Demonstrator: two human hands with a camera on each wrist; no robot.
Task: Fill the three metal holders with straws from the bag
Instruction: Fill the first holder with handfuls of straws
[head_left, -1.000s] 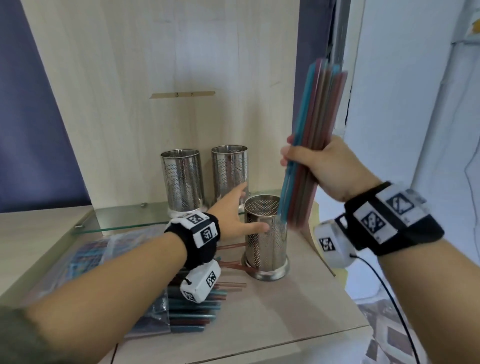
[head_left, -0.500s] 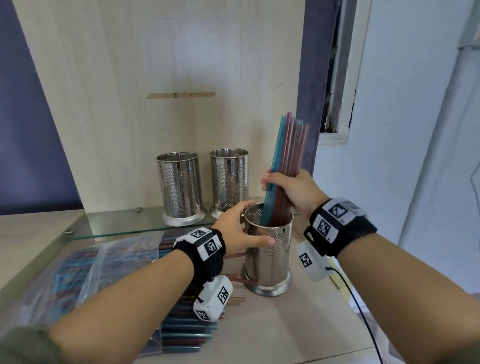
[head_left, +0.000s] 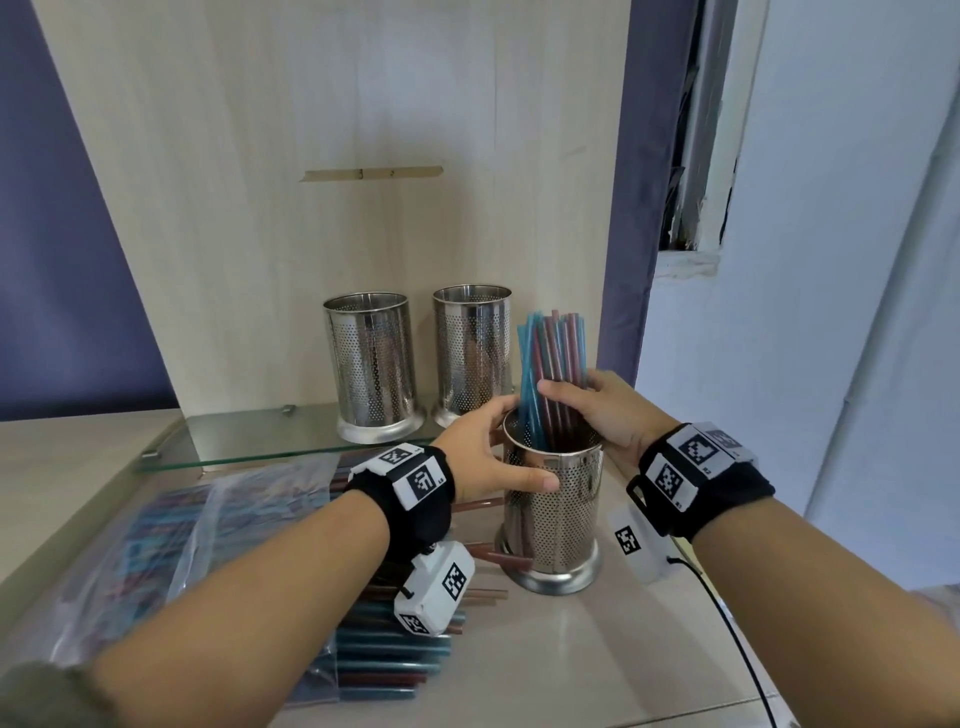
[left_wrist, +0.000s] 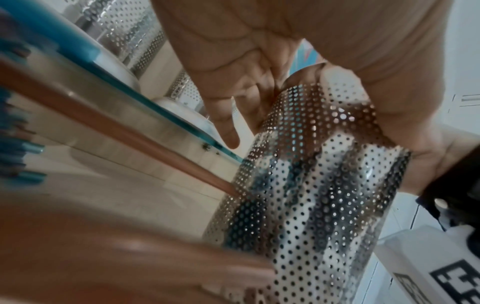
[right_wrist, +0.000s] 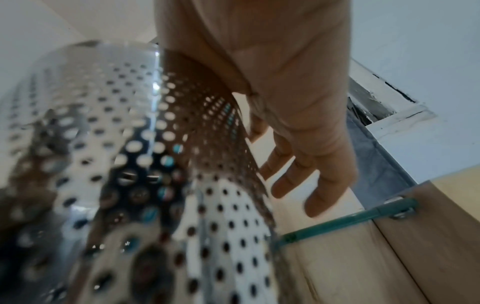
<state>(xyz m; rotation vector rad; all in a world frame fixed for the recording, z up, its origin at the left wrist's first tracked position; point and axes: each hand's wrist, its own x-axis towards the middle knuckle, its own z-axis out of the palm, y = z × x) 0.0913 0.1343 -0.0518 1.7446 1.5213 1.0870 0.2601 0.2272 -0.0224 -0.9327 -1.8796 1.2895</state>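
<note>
**Straw bundle standing in the front holder, both hands at its rim**

The lower ends of the straws (head_left: 551, 364) are sitting inside the front holder (head_left: 556, 519) and are showing only as dark streaks through its perforated wall. In both wrist views the picture is blurring close to the lens, so the right thumb cannot be made out. The bag (head_left: 156, 545) is running out of the head view at the left edge, and the left forearm is covering part of it.

The left hand (head_left: 483, 447) is curling round the upper wall of the front holder, thumb lying across the near side and fingers reaching round the far side by the rim. The right hand (head_left: 597, 410) is resting at the holder's mouth with its fingers laid across the standing straws; in the right wrist view the fingers (right_wrist: 306, 174) are hanging straight and loosely spread beside the holder wall, not clamping anything.

The front holder is standing upright on the worktop (head_left: 571, 649), just in front of a glass shelf (head_left: 249, 441). Two more holders, the left rear holder (head_left: 371, 364) and the right rear holder (head_left: 470, 348), are standing side by side on that shelf against a wooden back panel (head_left: 311, 156). Loose straws (head_left: 384, 654) are lying flat on the worktop at the bag's mouth, under the left wrist, and a few of them are touching the base of the front holder.
</note>
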